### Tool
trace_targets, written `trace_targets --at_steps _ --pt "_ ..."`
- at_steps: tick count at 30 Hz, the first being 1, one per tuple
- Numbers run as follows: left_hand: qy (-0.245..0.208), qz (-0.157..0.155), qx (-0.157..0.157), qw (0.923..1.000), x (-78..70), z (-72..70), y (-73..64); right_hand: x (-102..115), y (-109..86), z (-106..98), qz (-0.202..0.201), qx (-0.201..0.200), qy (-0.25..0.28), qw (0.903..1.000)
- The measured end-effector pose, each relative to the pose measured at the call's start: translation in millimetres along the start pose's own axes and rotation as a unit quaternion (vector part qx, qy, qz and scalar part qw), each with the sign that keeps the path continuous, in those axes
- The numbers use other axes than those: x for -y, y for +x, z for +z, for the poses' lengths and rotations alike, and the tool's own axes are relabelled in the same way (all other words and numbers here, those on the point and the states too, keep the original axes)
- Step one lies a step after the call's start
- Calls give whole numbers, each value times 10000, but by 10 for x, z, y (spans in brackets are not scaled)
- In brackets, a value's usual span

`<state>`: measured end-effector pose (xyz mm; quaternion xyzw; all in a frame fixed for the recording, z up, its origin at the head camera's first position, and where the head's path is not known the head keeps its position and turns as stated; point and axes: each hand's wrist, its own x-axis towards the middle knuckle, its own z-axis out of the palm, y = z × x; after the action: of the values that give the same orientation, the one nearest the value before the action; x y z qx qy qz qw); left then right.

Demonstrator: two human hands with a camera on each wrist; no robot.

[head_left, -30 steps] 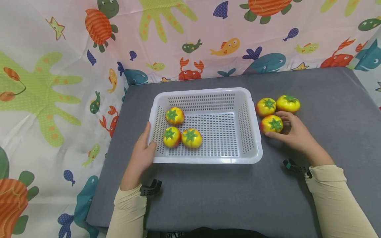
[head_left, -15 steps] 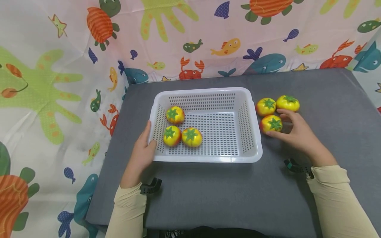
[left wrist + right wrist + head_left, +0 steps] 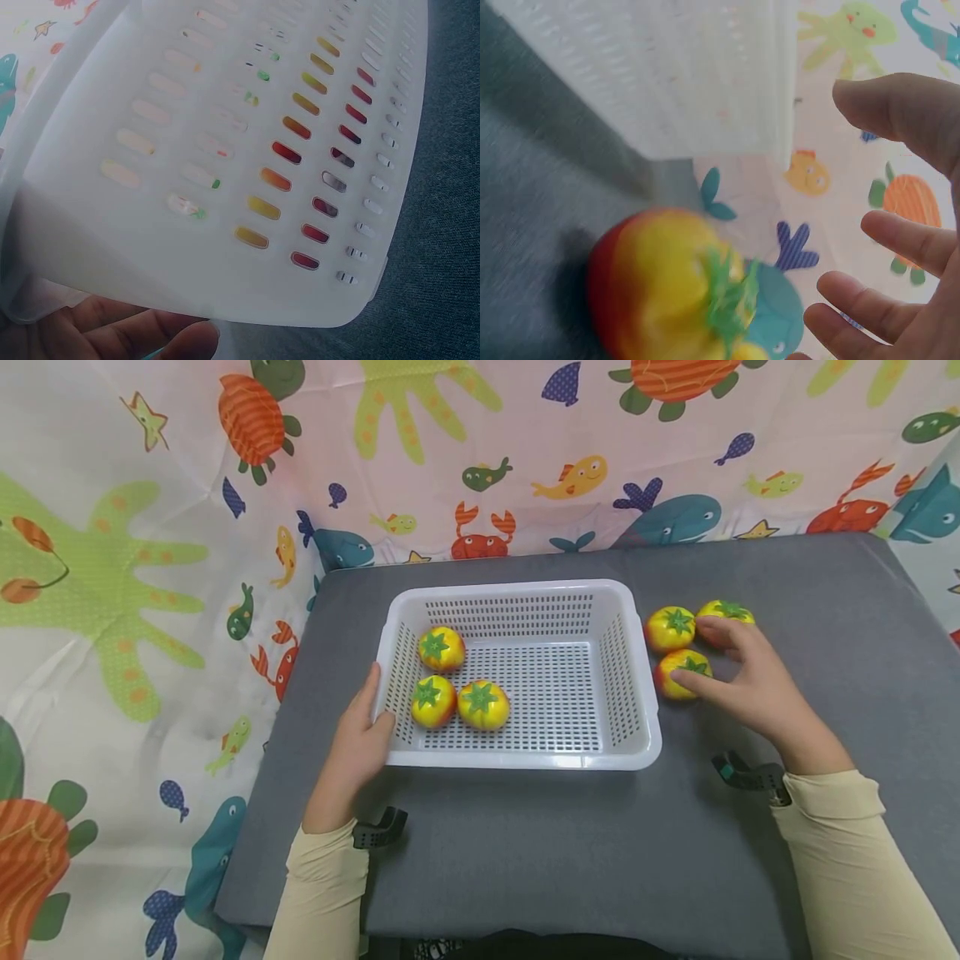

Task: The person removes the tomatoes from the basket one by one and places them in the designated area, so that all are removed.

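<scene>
Left hand (image 3: pixel 354 752): grips the left end of the white perforated plastic basket (image 3: pixel 517 761).
Right hand (image 3: pixel 753 689): thumb and fingers parted, grasping nothing.
Nearest round yellow-red fruit with green star-shaped leaves (image 3: pixel 672 672): on the grey table (image 3: pixel 525 847), partly behind the thumb, just beside the basket.

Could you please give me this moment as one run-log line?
left hand: grips white basket | right hand: near three outside fruits, holding none | inside basket: three inner fruits
</scene>
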<state>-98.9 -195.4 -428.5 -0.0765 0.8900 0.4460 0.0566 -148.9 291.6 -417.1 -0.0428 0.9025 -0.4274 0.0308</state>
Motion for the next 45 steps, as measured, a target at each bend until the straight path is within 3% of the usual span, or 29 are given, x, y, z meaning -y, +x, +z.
trace_targets --at_steps 5,13,29,45 --pt "-18 -14 -8 10000 3 0 -2 193 38 18 -306 -56 24 9995" --pt "-68 22 -26 10000 26 19 6 421 116 81 -409 14 -33 9992" --pt "-145 45 -18 9999 11 4 9 689 286 136 -583 293 -149 9978" --pt "-133 132 19 9998 13 -3 11 952 446 403 -1015 727 -167 9920"
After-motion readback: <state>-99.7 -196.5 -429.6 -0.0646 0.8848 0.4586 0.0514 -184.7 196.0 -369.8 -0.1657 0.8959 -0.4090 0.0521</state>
